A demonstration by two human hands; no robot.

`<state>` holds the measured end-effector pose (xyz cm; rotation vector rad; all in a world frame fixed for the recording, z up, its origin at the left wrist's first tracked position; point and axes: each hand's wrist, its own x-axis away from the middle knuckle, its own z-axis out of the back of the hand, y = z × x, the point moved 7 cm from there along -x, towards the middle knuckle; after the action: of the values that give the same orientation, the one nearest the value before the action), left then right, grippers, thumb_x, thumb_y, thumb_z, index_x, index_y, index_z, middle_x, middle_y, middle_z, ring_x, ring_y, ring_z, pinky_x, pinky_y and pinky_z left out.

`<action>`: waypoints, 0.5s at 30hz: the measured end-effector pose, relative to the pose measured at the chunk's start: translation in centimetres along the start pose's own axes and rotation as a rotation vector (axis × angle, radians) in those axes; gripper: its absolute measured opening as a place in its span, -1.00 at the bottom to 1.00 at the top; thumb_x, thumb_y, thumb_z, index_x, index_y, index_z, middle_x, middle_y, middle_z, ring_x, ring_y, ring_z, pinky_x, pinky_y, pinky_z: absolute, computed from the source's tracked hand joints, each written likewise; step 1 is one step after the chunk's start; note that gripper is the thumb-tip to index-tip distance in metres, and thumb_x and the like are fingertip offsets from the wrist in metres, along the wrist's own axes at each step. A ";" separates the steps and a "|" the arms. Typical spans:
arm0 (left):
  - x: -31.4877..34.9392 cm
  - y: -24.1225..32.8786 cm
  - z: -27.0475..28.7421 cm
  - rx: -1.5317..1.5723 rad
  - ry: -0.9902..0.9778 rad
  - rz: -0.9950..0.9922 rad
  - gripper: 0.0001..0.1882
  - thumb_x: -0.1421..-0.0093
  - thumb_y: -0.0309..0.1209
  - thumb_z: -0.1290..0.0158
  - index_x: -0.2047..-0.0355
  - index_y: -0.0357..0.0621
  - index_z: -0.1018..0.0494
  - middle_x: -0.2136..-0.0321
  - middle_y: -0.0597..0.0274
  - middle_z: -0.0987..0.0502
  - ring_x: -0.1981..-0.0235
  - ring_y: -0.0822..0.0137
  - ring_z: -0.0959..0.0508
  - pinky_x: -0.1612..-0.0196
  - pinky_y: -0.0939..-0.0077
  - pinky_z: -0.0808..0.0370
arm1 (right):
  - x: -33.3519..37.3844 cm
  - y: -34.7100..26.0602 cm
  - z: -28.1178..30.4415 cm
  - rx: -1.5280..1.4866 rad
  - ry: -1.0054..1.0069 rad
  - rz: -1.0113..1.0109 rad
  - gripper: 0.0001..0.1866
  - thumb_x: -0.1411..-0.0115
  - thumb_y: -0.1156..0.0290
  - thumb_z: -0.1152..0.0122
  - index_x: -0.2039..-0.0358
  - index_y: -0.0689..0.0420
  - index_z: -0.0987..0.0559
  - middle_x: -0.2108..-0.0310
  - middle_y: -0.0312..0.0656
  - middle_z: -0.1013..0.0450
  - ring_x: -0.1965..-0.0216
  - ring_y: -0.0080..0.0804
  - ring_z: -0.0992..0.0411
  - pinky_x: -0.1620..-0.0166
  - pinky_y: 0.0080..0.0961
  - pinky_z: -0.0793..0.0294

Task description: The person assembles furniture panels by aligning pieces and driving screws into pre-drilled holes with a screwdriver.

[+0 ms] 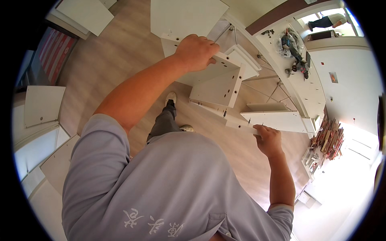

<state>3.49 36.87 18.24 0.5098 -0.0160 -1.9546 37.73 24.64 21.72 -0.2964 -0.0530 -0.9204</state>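
A white box-like cabinet section (215, 89) stands ahead of me, with dark round holes along its panel edges. My left hand (197, 52) is closed over the top edge of its upper panel. Lower and to the right runs a long narrow white board (240, 125), with several small dark pegs standing up from its edge. The fingers of my right hand (268, 140) are wrapped around the right end of this board. Most of the board's far left part passes below the cabinet section, and I cannot tell whether the two touch.
A long white counter (313, 90) with a power drill (300, 68) and a plastic bag (288, 42) curves along the right. Beyond lies a pile of wood strips (327, 138). Loose white panels (44, 105) lean at the left. Another person (329, 21) is at the far right.
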 end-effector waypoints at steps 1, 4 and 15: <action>0.0 0.0 0.1 0.000 0.004 -0.004 -0.68 -0.06 -0.20 -0.39 0.33 -0.02 -0.49 0.40 0.38 -0.58 0.25 0.25 -0.63 0.20 0.23 -0.49 | 0.0 0.0 0.0 0.000 -0.002 0.001 -0.63 0.04 0.57 -0.48 0.18 0.03 -0.62 0.34 -0.24 -0.65 0.28 -0.20 -0.64 0.23 -0.26 -0.60; 0.0 0.0 -0.1 0.005 0.000 -0.001 -0.68 -0.06 -0.19 -0.38 0.33 -0.02 -0.49 0.40 0.38 -0.58 0.25 0.25 -0.62 0.20 0.24 -0.49 | -0.4 0.0 0.2 0.014 -0.011 -0.001 -0.64 0.04 0.58 -0.47 0.19 0.03 -0.61 0.32 -0.25 -0.65 0.27 -0.20 -0.64 0.22 -0.26 -0.60; -0.2 0.0 0.0 -0.012 -0.093 0.020 -0.69 -0.15 -0.13 -0.33 0.29 -0.01 -0.52 0.34 0.37 -0.61 0.14 0.27 -0.64 0.15 0.22 -0.51 | -0.9 0.2 0.7 0.028 -0.036 -0.025 -0.65 0.00 0.55 -0.47 0.18 0.01 -0.63 0.33 -0.27 -0.66 0.26 -0.21 -0.64 0.20 -0.24 -0.60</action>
<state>3.55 37.04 18.30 0.4093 -0.0680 -1.9562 37.37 25.67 22.20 -0.2872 -0.1027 -0.9383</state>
